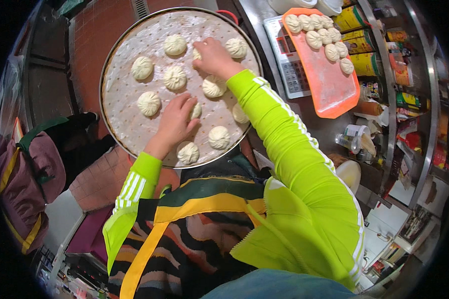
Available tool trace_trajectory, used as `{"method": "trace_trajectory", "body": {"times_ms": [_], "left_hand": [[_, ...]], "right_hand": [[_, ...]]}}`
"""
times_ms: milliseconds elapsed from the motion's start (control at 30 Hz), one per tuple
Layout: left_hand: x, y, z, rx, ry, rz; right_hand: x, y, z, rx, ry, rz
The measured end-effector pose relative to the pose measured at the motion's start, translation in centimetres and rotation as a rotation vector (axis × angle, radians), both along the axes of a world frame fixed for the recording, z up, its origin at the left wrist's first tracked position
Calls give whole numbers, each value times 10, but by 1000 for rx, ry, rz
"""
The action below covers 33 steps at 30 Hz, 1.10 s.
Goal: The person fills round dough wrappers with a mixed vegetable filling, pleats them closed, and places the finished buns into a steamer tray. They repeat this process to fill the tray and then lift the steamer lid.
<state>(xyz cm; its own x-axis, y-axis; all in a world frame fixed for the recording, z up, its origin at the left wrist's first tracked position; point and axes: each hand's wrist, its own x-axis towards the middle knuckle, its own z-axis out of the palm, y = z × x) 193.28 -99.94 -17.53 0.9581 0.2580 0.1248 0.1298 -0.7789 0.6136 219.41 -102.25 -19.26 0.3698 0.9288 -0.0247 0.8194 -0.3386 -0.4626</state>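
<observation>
The person's left hand (175, 118) is cupping a pleated bun (196, 110) just near of the round tray's middle, thumb and fingers about its sides, while the right hand (215, 59) is gripping another bun (197, 54) farther off; I can't tell whether either is lifting clear. Doing this well would mean pressing lightly and low, sparing the pleats and leaving room between neighbours. A dotted pale liner (160, 30) is covering the tray (121, 84). Rightward, an orange tray (329, 92) bearing more buns (325, 36) is overlapping a scale (293, 74) on the bench (257, 15), packed shelves (392, 99) are standing beyond, and reddish floor tiles (92, 45) are showing leftward.
</observation>
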Motion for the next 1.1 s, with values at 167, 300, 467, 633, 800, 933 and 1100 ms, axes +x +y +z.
{"method": "trace_trajectory", "body": {"times_ms": [167, 300, 467, 633, 800, 933, 1100], "left_hand": [[24, -31, 12, 1, 61, 91], [52, -50, 27, 81, -62, 268], [128, -69, 34, 114, -185, 333], [214, -94, 39, -13, -45, 358], [277, -89, 31, -33, 191, 376], [297, -85, 34, -60, 282, 356], [319, -78, 25, -114, 246, 475]], "right_hand": [[16, -37, 20, 88, 14, 33], [92, -103, 72, 544, 27, -102], [247, -193, 86, 416, -484, -280], [302, -197, 106, 9, -539, 53], [331, -190, 112, -54, -492, 189], [340, -181, 111, -91, -375, 171], [351, -181, 113, 12, -333, 128]]}}
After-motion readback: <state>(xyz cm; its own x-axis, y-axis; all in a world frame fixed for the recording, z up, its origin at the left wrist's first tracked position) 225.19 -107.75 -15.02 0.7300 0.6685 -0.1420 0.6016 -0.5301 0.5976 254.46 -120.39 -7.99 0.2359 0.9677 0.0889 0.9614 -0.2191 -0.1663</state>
